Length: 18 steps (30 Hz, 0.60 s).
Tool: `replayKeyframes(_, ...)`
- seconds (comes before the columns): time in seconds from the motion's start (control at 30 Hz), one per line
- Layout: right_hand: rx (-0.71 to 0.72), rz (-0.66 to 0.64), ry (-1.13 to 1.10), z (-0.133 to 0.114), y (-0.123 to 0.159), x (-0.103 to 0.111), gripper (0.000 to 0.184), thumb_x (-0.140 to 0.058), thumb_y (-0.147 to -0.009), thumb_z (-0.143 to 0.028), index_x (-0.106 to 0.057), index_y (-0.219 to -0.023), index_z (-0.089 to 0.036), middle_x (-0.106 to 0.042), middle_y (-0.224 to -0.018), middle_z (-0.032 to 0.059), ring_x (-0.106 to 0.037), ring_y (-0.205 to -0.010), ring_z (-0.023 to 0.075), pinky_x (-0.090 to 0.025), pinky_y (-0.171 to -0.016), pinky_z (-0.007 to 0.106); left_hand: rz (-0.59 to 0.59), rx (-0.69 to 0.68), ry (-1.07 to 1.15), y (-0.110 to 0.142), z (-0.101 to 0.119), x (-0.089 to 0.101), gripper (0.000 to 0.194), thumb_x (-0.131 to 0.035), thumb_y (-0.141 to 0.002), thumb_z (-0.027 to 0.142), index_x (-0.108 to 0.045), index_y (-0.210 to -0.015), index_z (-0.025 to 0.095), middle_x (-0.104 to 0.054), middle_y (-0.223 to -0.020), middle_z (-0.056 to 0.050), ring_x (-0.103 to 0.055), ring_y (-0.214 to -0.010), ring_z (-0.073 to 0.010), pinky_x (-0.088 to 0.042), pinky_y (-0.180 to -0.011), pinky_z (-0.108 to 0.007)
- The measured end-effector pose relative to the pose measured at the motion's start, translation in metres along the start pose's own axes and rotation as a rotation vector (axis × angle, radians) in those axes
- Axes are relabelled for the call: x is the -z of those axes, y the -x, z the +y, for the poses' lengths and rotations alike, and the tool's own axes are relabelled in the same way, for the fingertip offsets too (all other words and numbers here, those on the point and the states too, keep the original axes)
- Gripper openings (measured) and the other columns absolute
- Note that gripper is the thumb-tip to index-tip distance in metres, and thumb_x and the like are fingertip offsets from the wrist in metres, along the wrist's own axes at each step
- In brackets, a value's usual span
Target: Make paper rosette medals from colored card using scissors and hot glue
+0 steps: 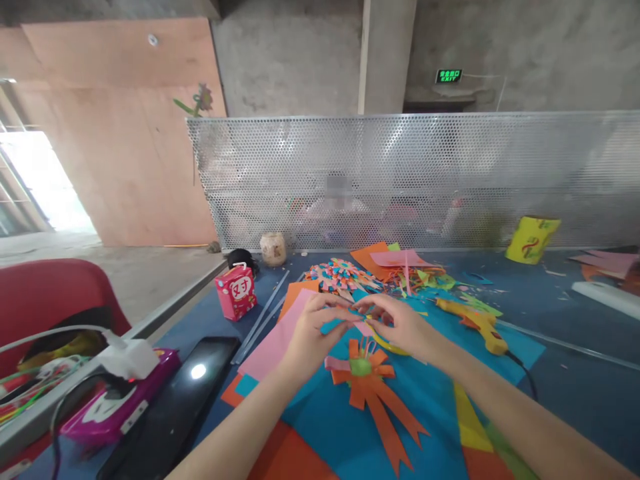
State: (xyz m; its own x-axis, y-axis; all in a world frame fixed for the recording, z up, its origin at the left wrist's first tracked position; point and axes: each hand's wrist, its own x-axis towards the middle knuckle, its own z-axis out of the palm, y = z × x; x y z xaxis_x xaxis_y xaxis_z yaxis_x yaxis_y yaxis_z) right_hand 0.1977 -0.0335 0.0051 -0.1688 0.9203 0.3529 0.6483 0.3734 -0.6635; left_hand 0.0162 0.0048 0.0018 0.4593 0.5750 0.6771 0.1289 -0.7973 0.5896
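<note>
The left hand [320, 327] and the right hand [397, 321] meet fingertip to fingertip, thumbs and forefingers pinching a small pink strip [364, 328] between them. Just below the strip, on the near side of both hands, lies an orange paper rosette [356, 387], with a green centre, one pink loop at its left and two notched tails pointing back between the forearms. A curved yellow object [387, 344] sits under the right hand's fingers (mostly hidden, so I cannot tell what it is). Blue sheets [320, 427] spread beneath the hands and the rosette, and a pink sheet [273, 340] lies to the left of the left hand. Just beyond the fingertips is a heap of multicoloured paper flowers [343, 275]; right of it, beyond the right hand, are loose paper strips [413, 277]. A yellow glue gun [475, 323] lies to the right of the right hand. Farther left of the left hand stand a red carton [236, 293] and, nearer the body, a black phone [170, 407].
</note>
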Motion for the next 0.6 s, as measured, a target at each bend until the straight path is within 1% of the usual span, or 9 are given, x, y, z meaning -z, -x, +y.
replayKeyframes(0.03,0.013,0.026,0.069,0.002,0.003,0.000,0.023,-0.048,-0.074,-0.014,-0.055,-0.096,-0.019,-0.060,-0.094,0.0044,-0.056,-0.079,0.0136,-0.045,-0.068,0.026,-0.009,0.046,0.020,0.000,-0.001,-0.001,0.011,-0.058,-0.074,0.019,-0.068,-0.078,0.023,-0.060,-0.088,-0.004,-0.053,-0.088,-0.0162,-0.041,-0.079,-0.029)
replayKeyframes(0.1,0.035,0.015,0.219,0.003,0.012,0.001,0.014,-0.045,-0.078,-0.018,-0.056,-0.087,-0.018,-0.059,-0.088,0.0042,-0.055,-0.078,0.0143,-0.044,-0.068,0.027,0.003,0.186,0.038,0.000,-0.003,-0.004,0.011,-0.056,-0.075,0.023,-0.066,-0.079,0.021,-0.064,-0.085,-0.003,-0.056,-0.083,-0.0159,-0.042,-0.074,-0.028)
replayKeyframes(0.17,0.084,-0.060,0.369,-0.003,0.021,0.002,0.013,-0.043,-0.081,-0.023,-0.055,-0.078,-0.018,-0.059,-0.081,0.0039,-0.055,-0.076,0.0159,-0.043,-0.067,0.028,0.035,0.327,0.028,-0.001,-0.007,-0.005,0.013,-0.054,-0.075,0.026,-0.064,-0.081,0.019,-0.065,-0.080,-0.003,-0.056,-0.076,-0.0159,-0.042,-0.066,-0.026)
replayKeyframes(0.23,0.143,-0.156,0.494,-0.013,0.028,-0.002,0.019,-0.046,-0.081,-0.034,-0.054,-0.074,-0.018,-0.059,-0.077,0.0041,-0.055,-0.075,0.0185,-0.043,-0.066,0.031,0.068,0.399,0.021,-0.002,-0.010,-0.005,0.017,-0.052,-0.075,0.029,-0.063,-0.081,0.018,-0.064,-0.079,-0.003,-0.056,-0.073,-0.0160,-0.041,-0.062,-0.026)
replayKeyframes(0.33,0.165,-0.222,0.619,-0.030,0.036,-0.015,0.043,-0.057,-0.065,-0.055,-0.055,-0.082,-0.016,-0.060,-0.082,0.0074,-0.055,-0.078,0.0251,-0.045,-0.066,0.038,0.099,0.406,0.058,-0.003,-0.013,-0.002,0.019,-0.048,-0.077,0.028,-0.062,-0.081,0.016,-0.063,-0.081,-0.004,-0.055,-0.074,-0.0160,-0.042,-0.063,-0.026)
replayKeyframes(0.4,0.157,-0.234,0.674,-0.036,0.039,-0.024,0.056,-0.059,-0.060,-0.059,-0.055,-0.093,-0.014,-0.059,-0.090,0.0109,-0.054,-0.085,0.0297,-0.045,-0.068,0.043,0.122,0.394,0.079,-0.004,-0.014,-0.001,0.019,-0.048,-0.076,0.028,-0.062,-0.083,0.016,-0.062,-0.084,-0.005,-0.056,-0.077,-0.0165,-0.042,-0.065,-0.026)
replayKeyframes(0.43,0.153,-0.240,0.691,-0.037,0.041,-0.027,0.059,-0.059,-0.060,-0.059,-0.054,-0.097,-0.013,-0.059,-0.094,0.0124,-0.053,-0.088,0.0312,-0.045,-0.070,0.044,0.128,0.393,0.083,-0.004,-0.014,-0.001,0.019,-0.049,-0.076,0.027,-0.062,-0.084,0.016,-0.063,-0.085,-0.005,-0.056,-0.078,-0.0169,-0.042,-0.066,-0.026)
replayKeyframes(0.5,0.154,-0.252,0.716,-0.037,0.042,-0.031,0.056,-0.057,-0.065,-0.054,-0.053,-0.102,-0.013,-0.058,-0.101,0.0138,-0.052,-0.092,0.0316,-0.045,-0.072,0.044,0.128,0.398,0.085,-0.005,-0.015,-0.001,0.019,-0.049,-0.076,0.027,-0.062,-0.085,0.016,-0.063,-0.085,-0.006,-0.056,-0.079,-0.0175,-0.043,-0.065,-0.026)
replayKeyframes(0.6,0.192,-0.278,0.776,-0.036,0.043,-0.029,0.035,-0.050,-0.074,-0.040,-0.055,-0.097,-0.014,-0.060,-0.094,0.0117,-0.055,-0.085,0.0282,-0.046,-0.067,0.040,0.115,0.411,0.089,-0.004,-0.016,-0.004,0.019,-0.048,-0.075,0.025,-0.062,-0.084,0.016,-0.063,-0.084,-0.006,-0.056,-0.078,-0.0175,-0.043,-0.064,-0.027)
